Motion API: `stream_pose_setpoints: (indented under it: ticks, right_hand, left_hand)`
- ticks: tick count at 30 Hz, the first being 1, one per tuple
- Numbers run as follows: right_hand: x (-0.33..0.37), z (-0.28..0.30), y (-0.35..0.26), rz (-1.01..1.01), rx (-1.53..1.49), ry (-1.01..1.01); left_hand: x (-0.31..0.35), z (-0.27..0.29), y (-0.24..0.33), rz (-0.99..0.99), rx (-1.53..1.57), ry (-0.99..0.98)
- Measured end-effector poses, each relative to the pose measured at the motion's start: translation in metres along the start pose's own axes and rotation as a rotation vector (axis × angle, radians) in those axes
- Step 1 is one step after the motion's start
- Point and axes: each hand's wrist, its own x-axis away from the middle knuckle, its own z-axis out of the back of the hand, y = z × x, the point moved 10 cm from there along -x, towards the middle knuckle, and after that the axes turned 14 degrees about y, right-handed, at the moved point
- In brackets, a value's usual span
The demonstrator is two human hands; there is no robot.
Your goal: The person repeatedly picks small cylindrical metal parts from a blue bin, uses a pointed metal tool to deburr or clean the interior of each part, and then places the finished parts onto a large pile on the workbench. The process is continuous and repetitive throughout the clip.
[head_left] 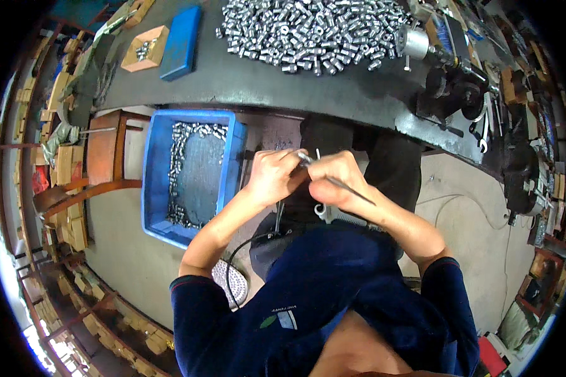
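In front of my body, above my lap, my two hands are close together. My left hand (273,176) is closed with its fingers pinched on a small shiny metal fitting (304,158). My right hand (336,179) is wrapped round a thin dark rod-shaped hand tool (353,190), whose tail sticks out back along the wrist. The tool's working end meets the fitting between the hands; my fingers partly hide the contact. Beyond the hands, a large heap of similar metal fittings (314,31) lies on the dark workbench (245,85).
Left of my hands stands a blue plastic bin (234,157) with fittings along its inner sides. A wooden box (134,58) with a few fittings and a blue case (181,44) lie on the bench. At right are a clamp-like metal device (415,43) and wrenches (485,122).
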Motion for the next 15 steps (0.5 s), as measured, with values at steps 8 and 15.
stream_pose_setpoints:
  ticks: [8, 15]
  right_hand:
    - [0.023, 0.055, -0.037, 0.009, 0.086, 0.127]
    - [0.036, 0.046, -0.025, -0.056, 0.065, 0.126]
  left_hand:
    - [-0.082, -0.007, -0.056, -0.078, -0.349, -0.057]
    - [-0.26, 0.029, -0.109, 0.309, 0.456, 0.402]
